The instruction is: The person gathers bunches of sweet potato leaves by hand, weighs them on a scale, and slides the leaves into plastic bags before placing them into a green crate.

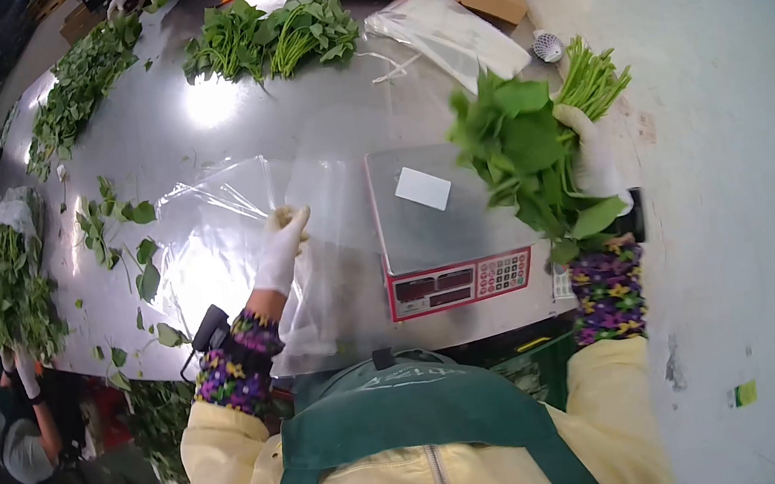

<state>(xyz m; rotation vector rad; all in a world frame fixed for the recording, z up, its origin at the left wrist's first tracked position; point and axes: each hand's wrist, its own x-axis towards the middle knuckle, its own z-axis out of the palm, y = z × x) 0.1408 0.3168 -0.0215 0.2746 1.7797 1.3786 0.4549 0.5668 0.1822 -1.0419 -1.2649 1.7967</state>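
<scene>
Right hand point(593, 154) with greens point(520, 139), left hand point(280, 247) perhaps plastic point(216, 205)

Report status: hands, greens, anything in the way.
Left hand at clear plastic, grip unclear. Right hand gripping leafy bunch, stems outward. White card lying on scale, possibly in the way.

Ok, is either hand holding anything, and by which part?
The right hand holds the leafy bunch by its stems. The left hand is at the clear plastic; whether it's pinching it is unclear.
</scene>
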